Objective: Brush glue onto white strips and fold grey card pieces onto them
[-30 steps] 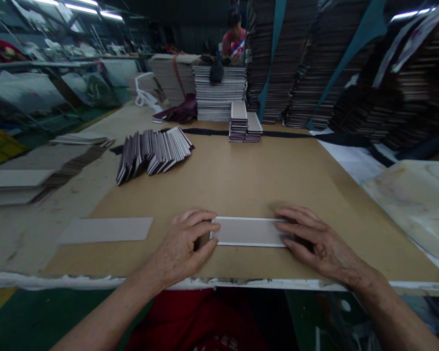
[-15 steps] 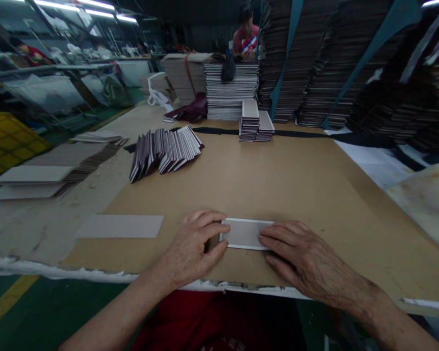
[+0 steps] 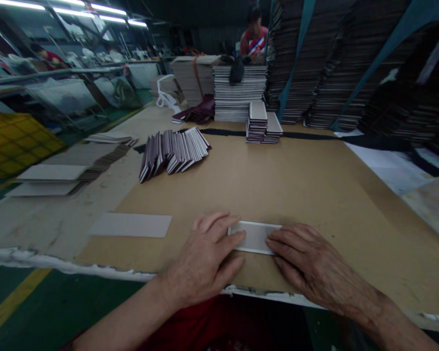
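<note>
A small rectangular grey board panel with a white border point(image 3: 255, 237) lies flat on the brown work surface in front of me. My left hand point(image 3: 214, 251) rests over its left end, fingers stretched out, the index fingertip on the panel and the thumb apart below it. On the right end lie the fingers of my right hand point(image 3: 302, 253), flat and side by side, covering that end; its thumb sits near the lower edge. Left of my hands is a plain grey card strip point(image 3: 131, 225), untouched.
A leaning row of maroon-and-white panels point(image 3: 175, 150) stands farther back, with two short stacks of panels point(image 3: 258, 122) to its right. Larger grey boards point(image 3: 54, 171) lie at left. Tall board stacks point(image 3: 239, 92) rise behind, where another person point(image 3: 254, 41) is.
My left hand has shifted over the panel, its fingers farther onto the surface and its thumb off the edge. My right hand stays on the right end. The whole view has swung slightly left.
</note>
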The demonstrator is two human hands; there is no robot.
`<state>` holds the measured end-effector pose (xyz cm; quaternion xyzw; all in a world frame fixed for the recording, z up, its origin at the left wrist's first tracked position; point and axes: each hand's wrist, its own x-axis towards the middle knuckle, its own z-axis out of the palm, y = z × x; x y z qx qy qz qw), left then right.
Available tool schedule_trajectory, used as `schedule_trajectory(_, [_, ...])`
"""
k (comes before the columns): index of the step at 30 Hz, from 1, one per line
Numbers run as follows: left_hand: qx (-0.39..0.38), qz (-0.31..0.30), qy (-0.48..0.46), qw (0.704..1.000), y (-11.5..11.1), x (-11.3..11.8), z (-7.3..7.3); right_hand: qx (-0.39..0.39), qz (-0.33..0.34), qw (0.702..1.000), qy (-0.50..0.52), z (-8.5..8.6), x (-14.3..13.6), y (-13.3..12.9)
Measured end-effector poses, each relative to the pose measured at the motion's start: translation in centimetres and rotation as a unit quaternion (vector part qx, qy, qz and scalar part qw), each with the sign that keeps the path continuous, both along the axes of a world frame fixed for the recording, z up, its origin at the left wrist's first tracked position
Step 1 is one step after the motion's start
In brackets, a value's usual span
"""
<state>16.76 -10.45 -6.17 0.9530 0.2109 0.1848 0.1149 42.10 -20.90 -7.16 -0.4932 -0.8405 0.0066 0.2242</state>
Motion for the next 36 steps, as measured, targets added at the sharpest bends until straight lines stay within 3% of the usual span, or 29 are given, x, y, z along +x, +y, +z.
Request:
schedule_trajectory(4, [0.010, -0.017, 0.058, 0.998, -2.3, 0.9, -0.1, 0.028, 0.001, 0.999, -0.017, -0.4, 0.2, -0.1])
schedule_trajectory(15, [0.110, 0.073, 0.019, 0.991, -5.1, 2.1, -1.9, 0.065, -0.001, 0.997, -0.035, -0.8, 0.4, 0.0])
schedule_trajectory(22, [0.064, 0.078, -0.017, 0.995, -4.7, 2.2, -2.0, 0.057, 0.004, 0.998, -0.028, -0.8, 0.5, 0.1])
schedule_trajectory(28, [0.011, 0.079, -0.018, 0.997, -4.4, 2.2, -1.5, 0.006, -0.008, 1.000, 0.030, -0.4, 1.1, 0.1])
schedule_trajectory(30, [0.001, 0.076, -0.017, 0.997, -4.2, 2.0, -1.5, -0.008, -0.037, 0.996, 0.075, 0.2, 2.6, -0.5])
schedule_trajectory(34, [0.003, 0.069, -0.032, 0.997, -4.1, 1.6, -1.7, 0.030, -0.186, 0.969, 0.158, 1.3, 6.2, -2.5])
schedule_trajectory(36, [0.008, 0.073, -0.039, 0.997, -4.1, 1.5, -1.8, 0.020, -0.180, 0.975, 0.125, 1.2, 6.8, -3.4])
